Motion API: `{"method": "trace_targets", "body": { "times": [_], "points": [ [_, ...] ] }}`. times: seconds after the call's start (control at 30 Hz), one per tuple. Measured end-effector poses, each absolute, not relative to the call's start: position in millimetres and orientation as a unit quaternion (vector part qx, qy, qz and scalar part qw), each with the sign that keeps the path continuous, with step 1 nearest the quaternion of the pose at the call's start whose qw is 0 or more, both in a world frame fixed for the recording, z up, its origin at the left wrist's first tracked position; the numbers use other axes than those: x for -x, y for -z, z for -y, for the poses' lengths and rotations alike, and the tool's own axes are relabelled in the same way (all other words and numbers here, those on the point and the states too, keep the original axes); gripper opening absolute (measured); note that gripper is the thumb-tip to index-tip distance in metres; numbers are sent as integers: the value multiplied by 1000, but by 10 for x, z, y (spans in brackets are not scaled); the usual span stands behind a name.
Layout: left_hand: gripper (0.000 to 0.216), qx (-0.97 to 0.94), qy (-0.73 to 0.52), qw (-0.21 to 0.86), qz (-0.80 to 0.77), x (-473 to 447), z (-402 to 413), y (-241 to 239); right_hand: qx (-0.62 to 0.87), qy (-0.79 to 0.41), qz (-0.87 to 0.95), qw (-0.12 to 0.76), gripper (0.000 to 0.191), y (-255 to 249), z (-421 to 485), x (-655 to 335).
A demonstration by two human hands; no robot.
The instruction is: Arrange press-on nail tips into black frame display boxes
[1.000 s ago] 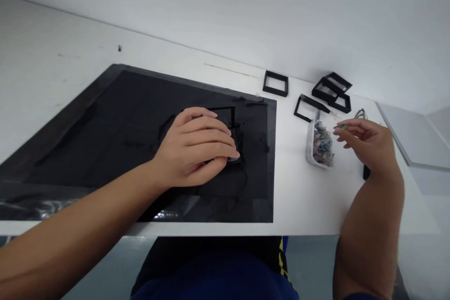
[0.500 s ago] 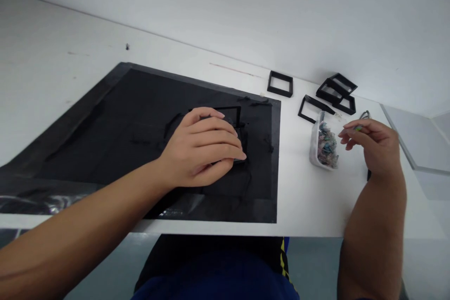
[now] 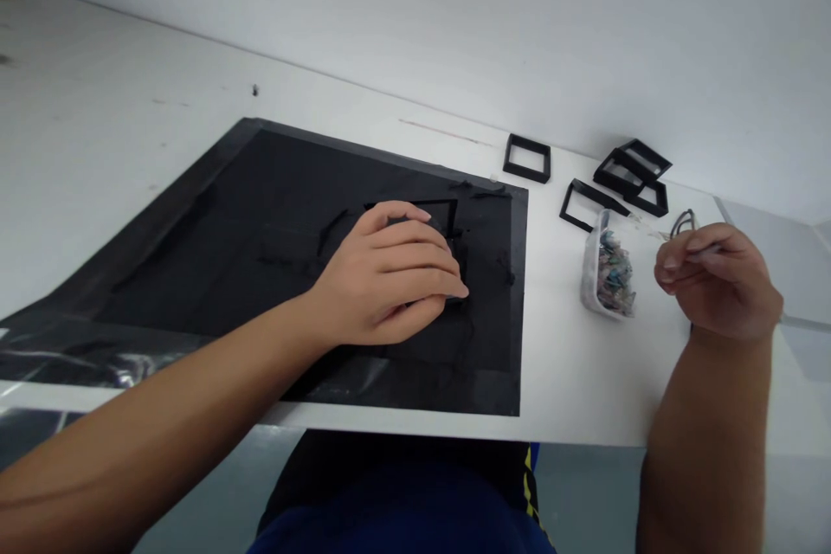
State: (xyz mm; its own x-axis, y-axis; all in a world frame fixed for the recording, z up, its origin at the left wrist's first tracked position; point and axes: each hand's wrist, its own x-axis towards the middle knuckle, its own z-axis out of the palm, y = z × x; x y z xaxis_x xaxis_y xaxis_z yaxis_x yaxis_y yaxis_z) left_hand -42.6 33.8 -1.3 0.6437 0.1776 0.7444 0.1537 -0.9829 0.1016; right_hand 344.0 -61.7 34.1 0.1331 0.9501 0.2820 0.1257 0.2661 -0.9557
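Observation:
My left hand [image 3: 396,277] lies on a black square frame [image 3: 442,208] in the middle of a black mat [image 3: 260,216]. Its fingers are curled over the frame's near side and the thumb presses in from below. The hand hides most of the frame. My right hand [image 3: 720,281] hovers over the white table just right of a small clear tub [image 3: 592,264] of colourful bits. Its fingers are curled into a pinch on something thin that I cannot make out.
More black frames lie on the white table [image 3: 584,363] beyond the mat: one [image 3: 527,157] alone, one [image 3: 588,203] by the tub, two stacked [image 3: 636,169] further back. A wire loop [image 3: 681,221] and a grey sheet [image 3: 785,234] lie at the right. A white wall rises behind.
My right hand drew back to the right from the tub and its fingers closed from a loose pinch into a curl. My left hand stayed on the frame.

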Motion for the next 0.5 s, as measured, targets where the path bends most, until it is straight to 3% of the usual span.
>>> {"method": "trace_targets", "body": {
  "times": [0.5],
  "points": [
    [18, -903, -418, -4, -100, 421, -319, -11, 485, -380, 547, 566, 10, -290, 510, -3330]
  ]
}}
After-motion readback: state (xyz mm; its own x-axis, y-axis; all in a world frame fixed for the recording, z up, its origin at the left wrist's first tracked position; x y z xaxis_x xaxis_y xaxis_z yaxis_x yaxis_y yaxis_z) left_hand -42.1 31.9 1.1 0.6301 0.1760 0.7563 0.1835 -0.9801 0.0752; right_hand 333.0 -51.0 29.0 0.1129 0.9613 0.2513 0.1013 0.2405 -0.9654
